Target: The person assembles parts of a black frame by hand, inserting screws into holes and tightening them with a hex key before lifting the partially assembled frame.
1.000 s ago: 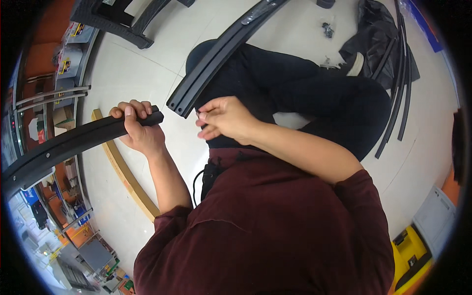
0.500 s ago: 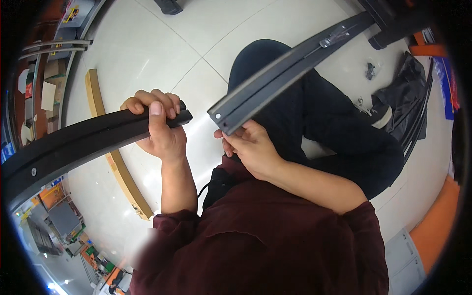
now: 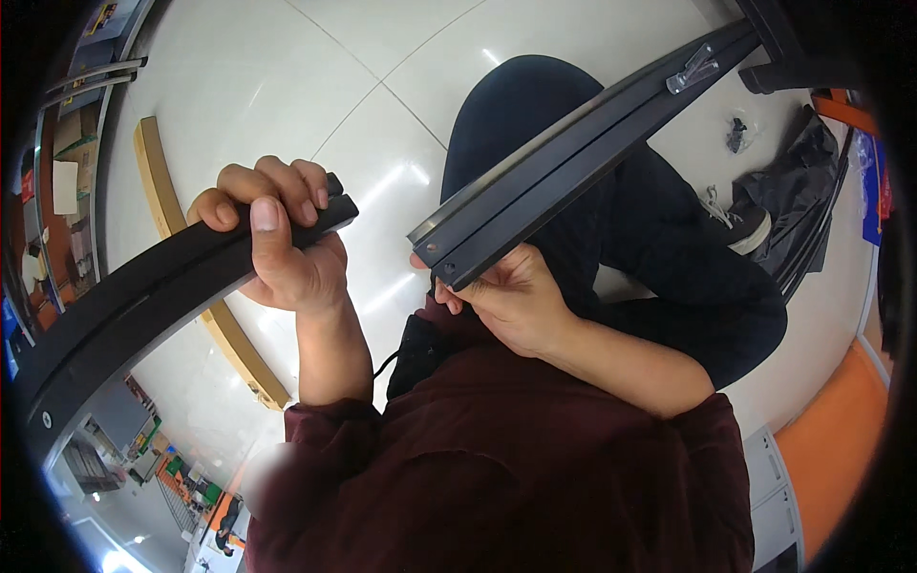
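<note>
A: Left hand [image 3: 287, 229]?
B: Wrapped round the free end of the left bar [image 3: 143, 296], a long black curved piece with a groove along its face. Fingers folded over the top, thumb laid across the near side. Firm hold, the tip poking out just past the knuckles.
A: Where does that bar run?
B: From the hand down to the lower left, out to the picture's rim.
A: Right hand [image 3: 521, 301]?
B: At the near end of the right bar [image 3: 564, 186], also black and grooved. Fingers curled, partly hidden under it, a fingertip showing past the end corner. Cannot tell whether they grip it or only prop it.
A: Position of that bar?
B: Slanting over the person's bent leg [image 3: 525, 115], up to the upper right. Two holes at the near end; a clear packet [image 3: 693, 69] lies on its far part. The two bar ends face each other, apart.
A: Round about?
B: Pale tiled floor [image 3: 401, 143]. Long tan strip [image 3: 239, 358] on it, beyond the left forearm. Dark sheet [image 3: 788, 181] near the shoe [image 3: 755, 234], upper right.
</note>
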The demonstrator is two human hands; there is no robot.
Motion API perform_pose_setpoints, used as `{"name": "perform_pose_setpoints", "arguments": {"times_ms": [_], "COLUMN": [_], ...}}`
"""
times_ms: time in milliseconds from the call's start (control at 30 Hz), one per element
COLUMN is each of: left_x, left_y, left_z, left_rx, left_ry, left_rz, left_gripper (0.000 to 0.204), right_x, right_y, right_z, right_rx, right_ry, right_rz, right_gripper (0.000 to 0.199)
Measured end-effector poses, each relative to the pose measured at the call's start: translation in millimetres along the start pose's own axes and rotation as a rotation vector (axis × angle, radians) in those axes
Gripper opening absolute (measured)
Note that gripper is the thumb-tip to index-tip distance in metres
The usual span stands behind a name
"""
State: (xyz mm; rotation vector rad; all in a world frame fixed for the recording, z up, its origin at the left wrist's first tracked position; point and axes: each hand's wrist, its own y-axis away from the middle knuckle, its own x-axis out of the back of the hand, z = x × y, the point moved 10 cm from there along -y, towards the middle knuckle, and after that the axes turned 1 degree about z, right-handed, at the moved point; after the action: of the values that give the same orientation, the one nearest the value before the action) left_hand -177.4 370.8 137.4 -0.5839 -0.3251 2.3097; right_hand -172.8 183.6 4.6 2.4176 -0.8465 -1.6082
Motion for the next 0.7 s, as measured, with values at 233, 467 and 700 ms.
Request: {"name": "perform_pose_setpoints", "arguments": {"times_ms": [233, 467, 700], "left_x": [-20.8, -25.2, -47.2], "left_y": [7.0, 11.7, 22.6], "left_z": [11.7, 27.8, 37.4], "left_rx": [0.040, 0.013, 0.055], "left_ry": [0.052, 0.090, 0.150], "left_rz": [-0.080, -0.095, -0.172], "left_gripper": [0.016, 0.012, 0.008], "right_x": [11.5, 5.3, 1.0], "right_y": [2.1, 3.3, -1.5], "right_z": [1.1, -10.9, -16.2], "right_rx": [-0.086, 0.100, 0.132], "right_ry": [0.059, 0.027, 0.062], "right_rz": [0.115, 0.082, 0.104], "right_gripper": [0.010, 0.015, 0.013]}}
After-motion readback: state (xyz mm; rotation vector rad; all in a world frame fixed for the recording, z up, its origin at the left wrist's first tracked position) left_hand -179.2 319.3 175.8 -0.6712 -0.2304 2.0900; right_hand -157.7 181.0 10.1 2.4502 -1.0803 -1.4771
